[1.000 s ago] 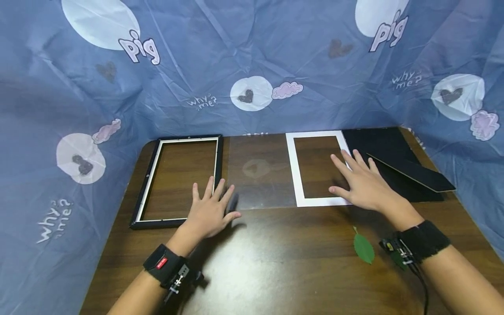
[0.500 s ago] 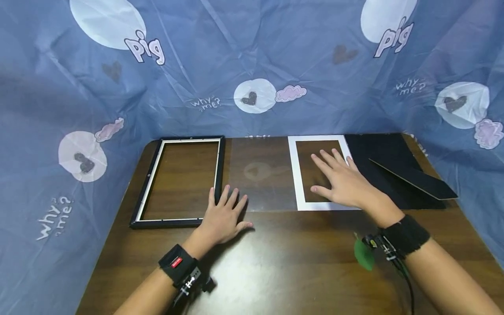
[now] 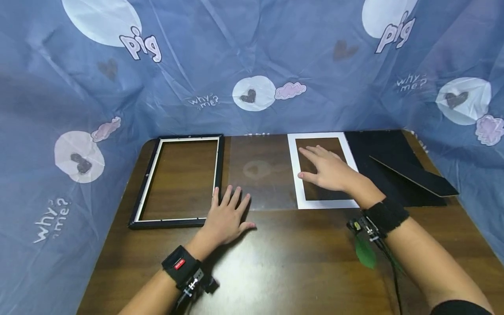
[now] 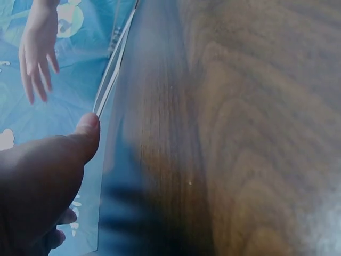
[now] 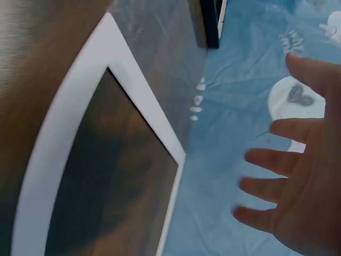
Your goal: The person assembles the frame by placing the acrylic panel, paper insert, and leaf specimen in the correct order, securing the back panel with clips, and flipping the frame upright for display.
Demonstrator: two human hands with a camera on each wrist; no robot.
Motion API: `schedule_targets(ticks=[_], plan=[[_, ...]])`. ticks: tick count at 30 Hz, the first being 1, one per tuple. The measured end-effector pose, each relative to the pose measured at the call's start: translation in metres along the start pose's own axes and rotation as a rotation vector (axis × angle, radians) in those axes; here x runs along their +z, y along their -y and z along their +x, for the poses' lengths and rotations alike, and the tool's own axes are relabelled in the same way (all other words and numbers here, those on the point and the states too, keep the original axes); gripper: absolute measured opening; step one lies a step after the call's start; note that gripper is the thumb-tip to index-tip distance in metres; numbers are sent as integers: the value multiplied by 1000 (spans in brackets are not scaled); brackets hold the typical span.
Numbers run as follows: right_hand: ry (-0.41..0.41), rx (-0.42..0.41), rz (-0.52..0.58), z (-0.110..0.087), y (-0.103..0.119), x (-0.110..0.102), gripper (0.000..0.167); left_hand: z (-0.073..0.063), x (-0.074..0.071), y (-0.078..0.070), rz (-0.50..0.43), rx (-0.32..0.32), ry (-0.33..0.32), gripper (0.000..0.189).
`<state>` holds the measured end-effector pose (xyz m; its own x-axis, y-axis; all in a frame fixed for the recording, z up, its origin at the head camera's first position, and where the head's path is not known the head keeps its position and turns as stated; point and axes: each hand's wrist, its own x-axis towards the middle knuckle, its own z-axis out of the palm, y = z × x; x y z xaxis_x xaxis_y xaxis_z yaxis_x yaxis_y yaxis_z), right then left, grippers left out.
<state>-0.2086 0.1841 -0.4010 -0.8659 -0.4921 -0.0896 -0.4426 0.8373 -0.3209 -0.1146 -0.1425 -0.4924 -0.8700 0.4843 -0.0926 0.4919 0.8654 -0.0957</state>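
My left hand (image 3: pixel 224 218) is spread with straight fingers at the lower right corner of a black picture frame (image 3: pixel 169 224). Nothing is in its grasp; whether it touches the frame I cannot tell. Above a white photo mat (image 3: pixel 297 170), my right hand (image 3: pixel 328 170) hovers with its fingers extended, as the right wrist view also shows apart from the mat (image 5: pixel 40 160). Between frame and mat lies a clear plastic sheet (image 3: pixel 264 188). Right of the mat is a black backing board (image 3: pixel 378 146) with its stand flap (image 3: pixel 417 177) lifted at an angle.
A green leaf (image 3: pixel 365 253) lies on the brown wooden table (image 3: pixel 283 271), partly behind the right wrist camera. Blue printed cloth (image 3: pixel 204 57) hangs behind and at both sides. A cable (image 3: pixel 395 280) trails from the right wrist.
My right hand has moved left, from the mat's right edge to over its opening. My left hand has shifted slightly right along the frame's corner. The laid-out pieces stay put.
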Motion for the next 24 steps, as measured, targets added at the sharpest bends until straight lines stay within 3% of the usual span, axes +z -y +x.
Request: schedule_targets(ticks=[4, 10, 17, 24], plan=[[30, 10, 73, 39, -6, 2, 66, 2, -1, 2, 5, -9, 15, 83], [11, 40, 73, 82, -16, 13, 54, 0, 2, -2, -6, 8, 4, 79], [38, 66, 122, 104, -22, 29, 50, -4, 4, -2, -29, 16, -20, 76], [72, 106, 120, 112, -23, 39, 48, -9, 2, -5, 7, 29, -124, 52]])
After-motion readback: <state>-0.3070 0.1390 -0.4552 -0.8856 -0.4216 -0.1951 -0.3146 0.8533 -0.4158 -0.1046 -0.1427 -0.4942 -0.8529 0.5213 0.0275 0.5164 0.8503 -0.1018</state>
